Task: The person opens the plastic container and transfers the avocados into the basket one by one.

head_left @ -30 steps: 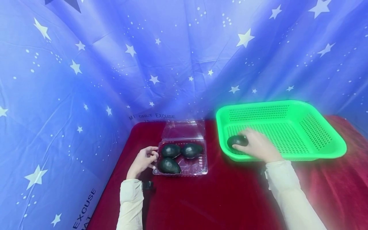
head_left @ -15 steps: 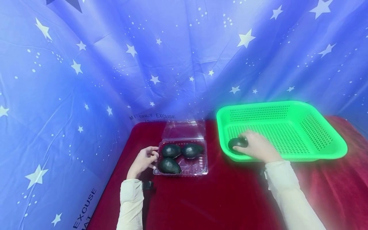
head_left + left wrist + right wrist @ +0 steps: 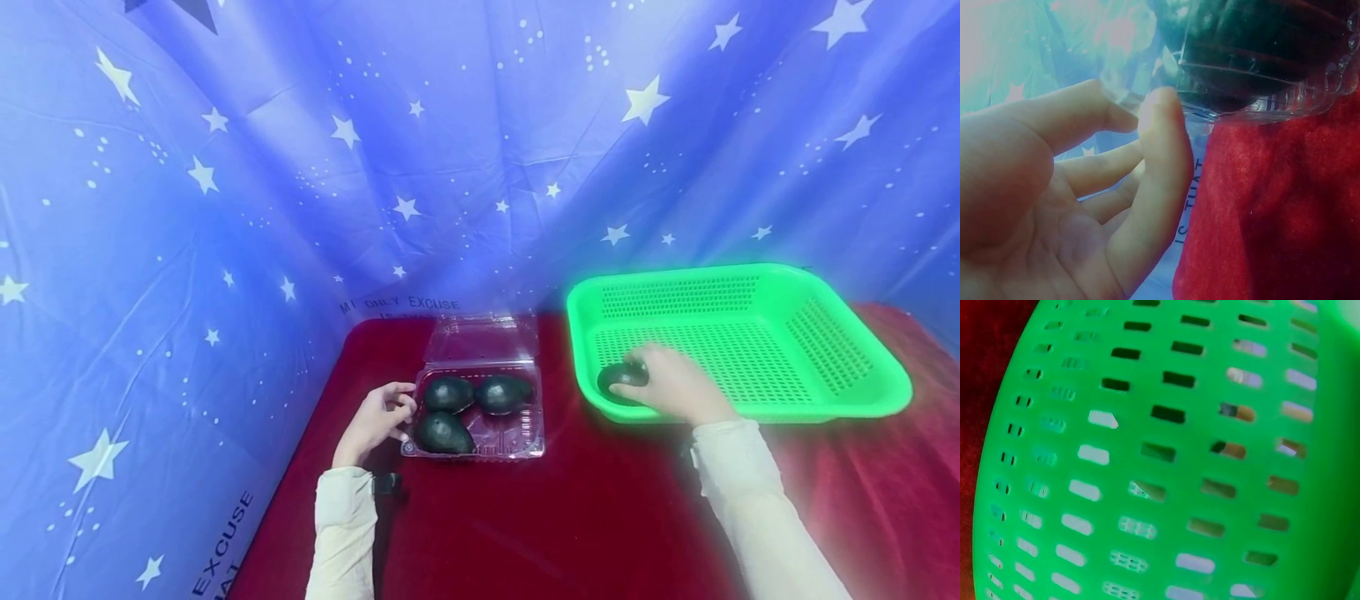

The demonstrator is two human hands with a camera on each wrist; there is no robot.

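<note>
We've got a blue-purple curtain [image 3: 480, 125] filling most of the bkgd, printed w/ pale stars & dots. Writing on it: approx. "MI ONLY EXCUSE" low down near ctr., a 2nd line under that, too faint to finish, & "EXCUSE" again at lower L, w/ the next line cut off by the bottom edge. In the left wrist view we can read "IS THAT".

Next, the counter [image 3: 570, 517], covered in red velvety cloth, rounded at its far L corner. On its R side sits the bright green basket [image 3: 738, 414], slotted all over; its rim glows, so edges are blurry. The right wrist view gives us just its slotted wall, no hand.

Two pale sleeves [image 3: 347, 529] run out of frame at the bottom. The clear box [image 3: 519, 442] stands open L of the basket, lid [image 3: 480, 342] tipped back, hard to make out vs. the cloth.

L hand [image 3: 375, 421] pinches the box's L edge, thumb & finger nearly together. R hand [image 3: 675, 383] grips the held fruit [image 3: 618, 381], dark & partly hidden, inside the basket's near-L corner; can't tell if it touches the bottom. Three dark fruit [image 3: 450, 393] lie in the box. Smallest: a black gadget [image 3: 387, 483] by the L cuff.
</note>
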